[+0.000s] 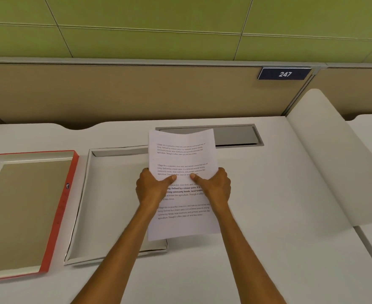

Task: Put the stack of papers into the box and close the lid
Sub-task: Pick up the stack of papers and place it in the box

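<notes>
Both hands hold a stack of printed white papers above the desk, with its top edge sagging in the middle. My left hand grips the left edge and my right hand grips the right edge, thumbs on the top sheet. The stack hangs over the right side of a shallow white open box lying on the desk. Left of the box lies the red-edged lid, turned inside up.
A grey cable hatch is set in the white desk behind the papers. A curved white divider rises at the right. A tan partition with a blue "247" sign stands behind the desk.
</notes>
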Demonstrator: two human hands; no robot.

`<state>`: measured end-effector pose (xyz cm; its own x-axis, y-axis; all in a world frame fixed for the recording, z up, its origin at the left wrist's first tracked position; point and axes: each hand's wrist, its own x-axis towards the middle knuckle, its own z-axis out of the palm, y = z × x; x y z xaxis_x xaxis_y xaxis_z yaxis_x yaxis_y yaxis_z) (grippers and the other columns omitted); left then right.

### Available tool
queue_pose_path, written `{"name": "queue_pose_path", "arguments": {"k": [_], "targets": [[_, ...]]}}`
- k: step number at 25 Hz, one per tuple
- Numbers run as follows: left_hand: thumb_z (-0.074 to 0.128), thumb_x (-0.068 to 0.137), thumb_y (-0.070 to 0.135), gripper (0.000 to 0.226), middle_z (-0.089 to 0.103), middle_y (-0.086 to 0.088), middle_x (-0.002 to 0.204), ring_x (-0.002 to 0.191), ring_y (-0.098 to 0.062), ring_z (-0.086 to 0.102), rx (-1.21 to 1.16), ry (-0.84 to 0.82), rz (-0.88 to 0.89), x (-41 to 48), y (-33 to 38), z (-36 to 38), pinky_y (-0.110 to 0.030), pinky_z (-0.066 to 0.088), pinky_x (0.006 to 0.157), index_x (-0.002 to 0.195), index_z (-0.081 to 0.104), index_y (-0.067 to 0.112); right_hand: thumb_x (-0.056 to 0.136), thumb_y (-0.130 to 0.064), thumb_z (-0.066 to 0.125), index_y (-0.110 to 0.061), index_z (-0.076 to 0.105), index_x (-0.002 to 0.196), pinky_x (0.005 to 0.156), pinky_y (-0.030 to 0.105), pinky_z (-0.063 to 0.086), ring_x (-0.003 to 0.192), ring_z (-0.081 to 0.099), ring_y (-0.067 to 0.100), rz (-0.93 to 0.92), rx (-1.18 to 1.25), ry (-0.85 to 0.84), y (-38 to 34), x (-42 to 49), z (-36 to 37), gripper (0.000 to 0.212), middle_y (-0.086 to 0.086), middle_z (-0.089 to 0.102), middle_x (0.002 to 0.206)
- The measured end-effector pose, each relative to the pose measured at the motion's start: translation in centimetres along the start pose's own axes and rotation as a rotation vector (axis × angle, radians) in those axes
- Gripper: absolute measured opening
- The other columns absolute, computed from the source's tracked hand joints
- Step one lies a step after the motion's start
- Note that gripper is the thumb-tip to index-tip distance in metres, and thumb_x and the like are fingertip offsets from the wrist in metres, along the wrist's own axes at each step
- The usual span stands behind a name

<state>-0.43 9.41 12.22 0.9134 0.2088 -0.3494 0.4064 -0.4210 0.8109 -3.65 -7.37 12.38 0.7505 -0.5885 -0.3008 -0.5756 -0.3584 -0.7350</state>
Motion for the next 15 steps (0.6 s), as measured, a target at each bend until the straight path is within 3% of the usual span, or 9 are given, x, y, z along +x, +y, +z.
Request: {"name": "queue_pose_path", "arguments": {"k": [12, 15], "targets": [[0.087, 0.071, 0.031, 0.049, 0.073, -0.012, 0.115, 0.089, -0.026, 0.069, 0.027, 0.059, -0.034, 3.8, -4.8, -9.5, -0.031, 0.055, 0.068, 0.111, 0.068, 0.01, 0.073, -0.045, 0.081, -0.012, 0.048, 0.115, 0.069, 0.027, 0.05, 0.101, 0.068, 0.025, -0.027, 0.016, -0.146, -3.8, -4.2, 9.8, 0.063, 0.008, 0.066, 0.118], [0.087, 0.071, 0.03, 0.05, 0.073, -0.014, 0.117, 0.098, -0.032, 0.07, 0.024, 0.048, -0.055, 4.9, -6.1, -11.0, -0.041, 0.06, 0.078, 0.112, 0.068, 0.008, 0.073, -0.045, 0.082, -0.011, 0.047, 0.113, 0.068, 0.026, 0.05, 0.101, 0.068, 0.025, -0.025, 0.019, -0.16, -4.2, -5.0, 11.7, 0.063, 0.009, 0.065, 0.119]]}}
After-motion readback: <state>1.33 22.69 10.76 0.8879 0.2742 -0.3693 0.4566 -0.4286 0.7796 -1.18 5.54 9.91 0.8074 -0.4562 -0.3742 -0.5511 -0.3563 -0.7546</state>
